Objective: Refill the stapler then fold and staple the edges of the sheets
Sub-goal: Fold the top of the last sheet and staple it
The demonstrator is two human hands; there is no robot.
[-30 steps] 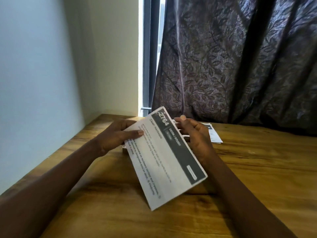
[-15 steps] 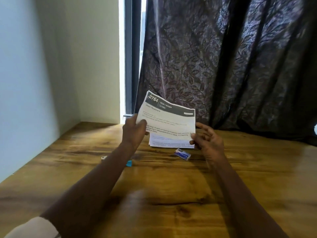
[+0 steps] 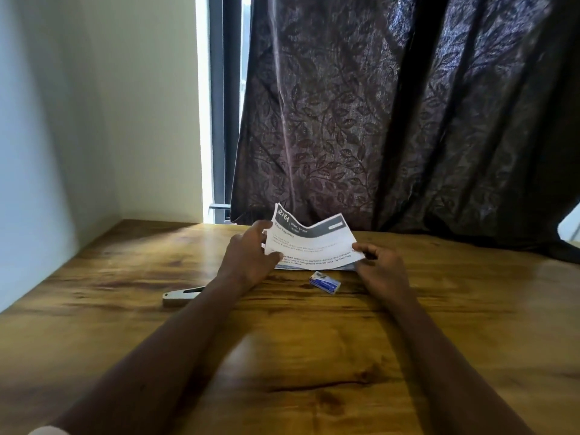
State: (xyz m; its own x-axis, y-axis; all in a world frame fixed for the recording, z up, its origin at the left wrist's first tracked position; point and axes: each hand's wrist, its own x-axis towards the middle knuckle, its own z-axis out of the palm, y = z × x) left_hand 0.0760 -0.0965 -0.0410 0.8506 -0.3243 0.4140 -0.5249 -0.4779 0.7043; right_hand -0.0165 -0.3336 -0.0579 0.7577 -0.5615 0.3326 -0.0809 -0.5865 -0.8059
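I hold a printed sheet (image 3: pixel 309 243) with a dark header band low over the far middle of the wooden table (image 3: pixel 125 277), its middle sagging. My left hand (image 3: pixel 251 255) grips its left edge. My right hand (image 3: pixel 381 266) pinches its lower right corner. Under the sheet, the edge of more sheets (image 3: pixel 314 267) shows on the table. A small blue and white staple box (image 3: pixel 324 282) lies just in front of them, between my hands. A silver stapler (image 3: pixel 180 296) lies to the left, partly hidden by my left forearm.
A dark leaf-patterned curtain (image 3: pixel 392 120) hangs right behind the table's far edge. A pale wall (image 3: pixel 47 136) borders the table on the left, and a window frame (image 3: pixel 219 120) stands in the corner.
The sheet has swung from upright and near me to low over the other sheets at the far side. My right hand has closed on its corner. The stapler has come into view.
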